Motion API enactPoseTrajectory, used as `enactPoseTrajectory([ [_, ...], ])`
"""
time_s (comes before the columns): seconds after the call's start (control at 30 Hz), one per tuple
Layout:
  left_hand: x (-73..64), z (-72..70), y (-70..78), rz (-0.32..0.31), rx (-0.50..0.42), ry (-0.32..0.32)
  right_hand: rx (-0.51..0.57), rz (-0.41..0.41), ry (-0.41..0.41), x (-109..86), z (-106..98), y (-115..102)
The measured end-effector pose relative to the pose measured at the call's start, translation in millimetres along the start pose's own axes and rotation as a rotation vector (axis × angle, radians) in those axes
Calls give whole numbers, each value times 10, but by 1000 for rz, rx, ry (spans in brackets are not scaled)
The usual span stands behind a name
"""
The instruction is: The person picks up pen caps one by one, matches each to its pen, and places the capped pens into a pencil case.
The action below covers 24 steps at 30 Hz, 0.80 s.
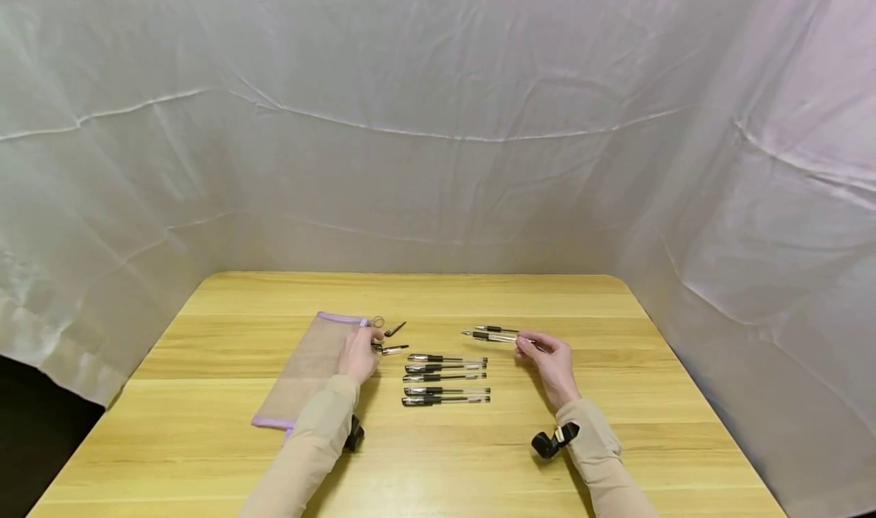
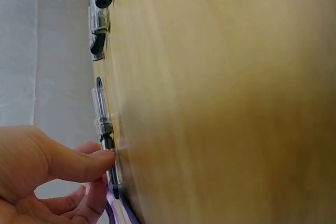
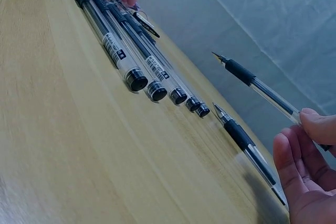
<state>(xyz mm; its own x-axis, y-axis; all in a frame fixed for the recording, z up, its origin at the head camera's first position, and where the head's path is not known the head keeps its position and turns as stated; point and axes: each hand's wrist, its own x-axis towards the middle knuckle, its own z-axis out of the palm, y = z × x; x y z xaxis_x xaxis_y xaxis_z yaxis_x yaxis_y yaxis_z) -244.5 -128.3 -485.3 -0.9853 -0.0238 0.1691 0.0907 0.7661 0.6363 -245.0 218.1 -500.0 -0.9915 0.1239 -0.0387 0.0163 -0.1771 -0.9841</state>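
My left hand (image 1: pixel 359 357) is beside the pouch's upper right corner. In the left wrist view, its thumb and fingers pinch a clear and black pen cap (image 2: pixel 107 139) low over the table. Another pen cap (image 1: pixel 395 329) lies just beyond. My right hand (image 1: pixel 553 366) holds an uncapped gel pen (image 3: pixel 273 100) by its rear end, raised above the table, tip toward the left. A second uncapped pen (image 3: pixel 239 135) lies on the table by that hand. Between the hands, several capped gel pens (image 1: pixel 446 390) lie in a row, caps to the left.
A mesh pouch (image 1: pixel 308 370) with purple edging lies flat at the left, partly under my left forearm. A small metal ring (image 1: pixel 377 322) is at its upper right corner. Grey curtains (image 1: pixel 438 183) hang around the wooden table (image 1: pixel 616 449).
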Motion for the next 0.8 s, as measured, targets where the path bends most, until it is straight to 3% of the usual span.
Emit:
enactPoseTrajectory([
  [0.8, -32, -70, -54, -37, 0, -4, -5, 9, -11, -4, 1, 9],
])
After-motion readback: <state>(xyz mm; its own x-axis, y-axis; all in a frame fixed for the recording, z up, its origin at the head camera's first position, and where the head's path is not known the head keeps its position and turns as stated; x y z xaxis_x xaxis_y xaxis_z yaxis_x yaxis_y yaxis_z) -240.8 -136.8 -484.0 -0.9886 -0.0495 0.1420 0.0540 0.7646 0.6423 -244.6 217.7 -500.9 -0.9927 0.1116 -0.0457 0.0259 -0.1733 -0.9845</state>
